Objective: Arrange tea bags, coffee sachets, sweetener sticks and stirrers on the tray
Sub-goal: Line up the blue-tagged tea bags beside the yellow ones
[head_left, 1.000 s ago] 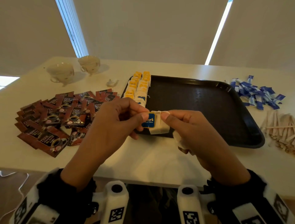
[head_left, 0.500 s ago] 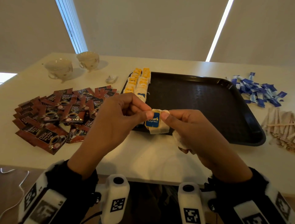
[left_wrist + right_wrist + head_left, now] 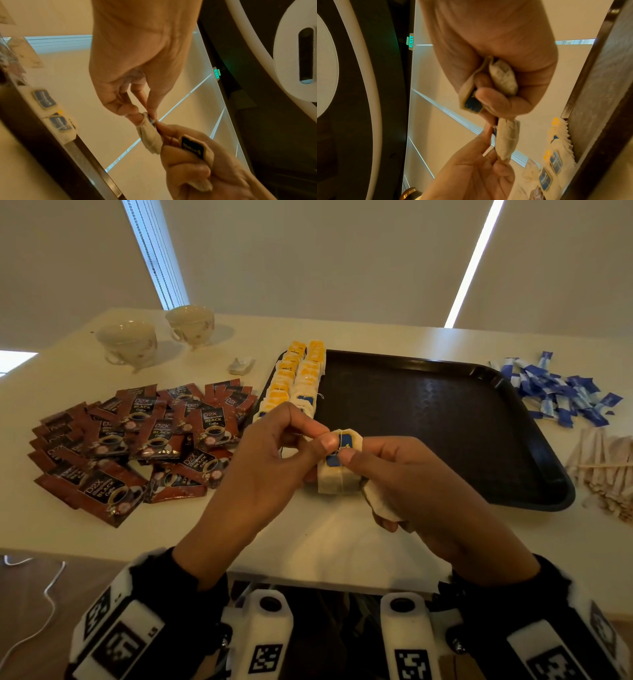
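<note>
Both hands hold one tea bag [image 3: 337, 474] with a blue tag just above the near left corner of the black tray [image 3: 445, 419]. My left hand [image 3: 322, 441] pinches its top edge [image 3: 147, 119]. My right hand [image 3: 346, 455] pinches the tag and grips more tea bags [image 3: 503, 75] in its palm. Two rows of tea bags [image 3: 298, 378] with yellow and blue tags lie along the tray's left edge. Coffee sachets [image 3: 144, 436] are spread on the table to the left. Blue sweetener sticks [image 3: 561, 392] and wooden stirrers [image 3: 606, 470] lie right of the tray.
Two cream teacups [image 3: 126, 340] stand at the back left of the white table [image 3: 308, 542]. A small crumpled white wrapper [image 3: 241, 365] lies between the cups and the tray. A white cable [image 3: 44, 604] runs on the floor at the lower left.
The tea bag between my hands has turned, so its blue tag now stands upright near the fingertips. Both hands stay in the same place above the tray's near left corner.
</note>
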### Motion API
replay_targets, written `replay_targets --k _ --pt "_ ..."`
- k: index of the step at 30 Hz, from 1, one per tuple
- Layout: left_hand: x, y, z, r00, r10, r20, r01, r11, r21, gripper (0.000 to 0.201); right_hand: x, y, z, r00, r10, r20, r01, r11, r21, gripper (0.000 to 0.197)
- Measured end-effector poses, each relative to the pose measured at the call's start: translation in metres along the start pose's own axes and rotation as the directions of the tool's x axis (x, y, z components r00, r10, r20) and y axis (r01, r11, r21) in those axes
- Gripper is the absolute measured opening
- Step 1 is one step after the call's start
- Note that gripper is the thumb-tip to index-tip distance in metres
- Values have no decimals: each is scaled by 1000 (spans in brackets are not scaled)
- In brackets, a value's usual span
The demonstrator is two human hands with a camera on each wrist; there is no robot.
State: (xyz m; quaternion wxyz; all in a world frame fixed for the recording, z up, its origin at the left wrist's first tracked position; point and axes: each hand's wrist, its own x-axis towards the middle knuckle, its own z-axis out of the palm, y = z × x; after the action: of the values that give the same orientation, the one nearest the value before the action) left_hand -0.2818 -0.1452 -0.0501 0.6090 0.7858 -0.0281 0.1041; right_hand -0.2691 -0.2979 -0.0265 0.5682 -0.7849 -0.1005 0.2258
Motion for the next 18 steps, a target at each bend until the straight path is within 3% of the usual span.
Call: replay_targets --k 4,7,10,12,15,18 --pt "4 3 -10 993 -45 108 46 999 -8 33 2 2 1 1000 -7 11 7 1000 15 27" --pt "5 2 -16 986 -20 166 8 997 73 21 3 3 4 1000 -9 3 9 1000 23 17" --pt "9 0 -20 993 -7 117 -1 997 74 4 7 5 7 999 13 -53 -8 996 83 15" --pt "13 0 -23 997 -8 82 2 998 67 4 9 5 7 985 11 -171 15 988 151 12" --pt "24 0 -36 996 23 -81 -20 999 41 5 11 7 2 932 -49 -359 140 963 231 11" --pt "36 -4 -53 989 27 -148 -9 992 123 3 10 17 -7 927 -121 -354 143 989 37 12"
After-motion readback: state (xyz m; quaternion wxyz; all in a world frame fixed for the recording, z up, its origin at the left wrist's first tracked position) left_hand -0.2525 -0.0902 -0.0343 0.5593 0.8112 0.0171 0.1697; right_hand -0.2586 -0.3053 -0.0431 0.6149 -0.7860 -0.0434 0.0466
